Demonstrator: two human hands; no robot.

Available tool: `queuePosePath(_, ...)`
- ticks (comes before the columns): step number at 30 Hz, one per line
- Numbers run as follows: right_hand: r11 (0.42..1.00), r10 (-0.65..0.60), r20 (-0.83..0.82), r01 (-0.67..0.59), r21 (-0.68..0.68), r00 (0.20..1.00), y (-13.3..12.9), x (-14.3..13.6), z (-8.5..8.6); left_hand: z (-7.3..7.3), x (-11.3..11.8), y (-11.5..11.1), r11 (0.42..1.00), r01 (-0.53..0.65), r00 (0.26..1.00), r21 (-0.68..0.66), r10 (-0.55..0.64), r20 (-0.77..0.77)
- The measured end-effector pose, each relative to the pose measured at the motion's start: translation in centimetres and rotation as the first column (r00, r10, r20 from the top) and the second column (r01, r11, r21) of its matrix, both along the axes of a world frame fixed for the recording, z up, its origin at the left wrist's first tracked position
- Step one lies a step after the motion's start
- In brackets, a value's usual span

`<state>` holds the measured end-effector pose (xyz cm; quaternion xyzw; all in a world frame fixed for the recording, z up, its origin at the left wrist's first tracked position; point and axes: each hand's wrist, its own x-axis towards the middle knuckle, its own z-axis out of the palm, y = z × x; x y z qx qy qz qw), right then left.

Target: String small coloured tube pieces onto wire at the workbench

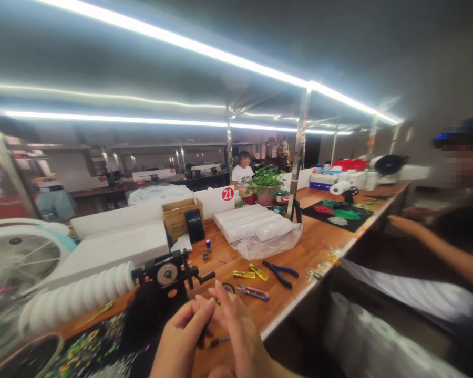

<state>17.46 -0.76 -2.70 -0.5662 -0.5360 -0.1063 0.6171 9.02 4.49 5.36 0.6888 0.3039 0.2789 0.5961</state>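
Left hand (183,332) and right hand (240,332) close together; can't tell what either pinches. I'd work steadily, clear of the crank (207,277) at 12 o'clock.

Brown wood grain patterns the bench (319,239). Near its pale edge lie blue-handled pliers (276,269) and reddish-handled snips (254,293); beyond, a black mat (352,226) carries red, green and whitish clumps (347,214).

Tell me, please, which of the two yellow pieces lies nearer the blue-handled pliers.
It is the right-hand slanting yellow piece, by the tips of the pliers; the other yellow piece lies further left, nearly level.
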Motion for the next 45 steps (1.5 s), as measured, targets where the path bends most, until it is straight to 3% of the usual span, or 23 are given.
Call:
queuePosePath(2,0.998,-0.028,-0.009,0.029,0.06,1.0,0.0,0.0,0.1,-0.4,0.2,0.1,0.999,-0.004,1.0,-0.042,0.004,0.017)
queuePosePath(4,0.993,0.042,-0.003,-0.042,0.115,0.999,-0.6,0.1,0.6,-0.9,0.4,0.2,0.996,-0.004,0.999,-0.087,0.008,0.052)
queuePosePath(6,0.98,0.189,-0.048,-0.186,0.071,0.981,-1.6,0.4,1.5,-1.2,0.4,0.0,0.992,0.005,0.996,-0.125,0.006,0.085)
queuePosePath(9,0.933,0.337,-0.239,-0.356,-0.043,0.911,-3.3,1.3,3.3,-1.2,0.4,-0.6,0.976,0.025,0.99,-0.217,0.006,0.141)
queuePosePath(12,0.902,0.38,-0.385,-0.429,-0.047,0.841,-4.0,2.3,4.6,-1.1,0.4,-1.0,0.934,0.096,0.981,-0.345,-0.03,0.191)
queuePosePath(14,0.898,0.373,-0.422,-0.435,-0.058,0.826,-4.1,2.9,4.8,-1.2,0.2,-0.9,0.916,0.062,0.983,-0.395,0.012,0.183)
queuePosePath(17,0.899,0.355,-0.405,-0.426,-0.098,0.843,-4.1,3.5,4.5,-1.3,-0.6,-0.8,0.935,-0.112,0.981,-0.336,0.158,0.112)
queuePosePath(20,0.898,0.359,-0.362,-0.424,-0.116,0.86,-4.2,3.7,4.1,-1.0,-1.4,-1.0,0.953,-0.082,0.996,-0.293,0.086,0.0)
queuePosePath(23,0.886,0.394,-0.317,-0.448,-0.12,0.863,-4.4,3.6,3.9,-0.5,-1.6,-1.2,0.887,0.0,0.998,-0.462,-0.029,-0.054)
queuePosePath(26,0.858,0.445,-0.291,-0.496,-0.133,0.847,-4.7,3.3,3.6,-0.3,-1.4,-1.2,0.794,0.007,1.0,-0.608,-0.022,-0.016)
queuePosePath(33,0.868,0.462,-0.037,-0.461,-0.186,0.886,-5.2,2.9,3.1,-0.6,-1.4,-0.4,0.754,-0.02,0.999,-0.657,0.032,0.006)
queuePosePath(40,0.902,0.409,0.115,-0.382,-0.204,0.905,-5.5,2.5,2.7,-0.2,-1.9,-0.2,0.792,0.049,0.999,-0.608,-0.025,0.047)
queuePosePath(45,0.941,0.303,0.148,-0.272,-0.2,0.941,-5.4,2.4,1.9,-0.5,-2.1,-0.4,0.91,0.065,0.998,-0.41,-0.052,0.043)
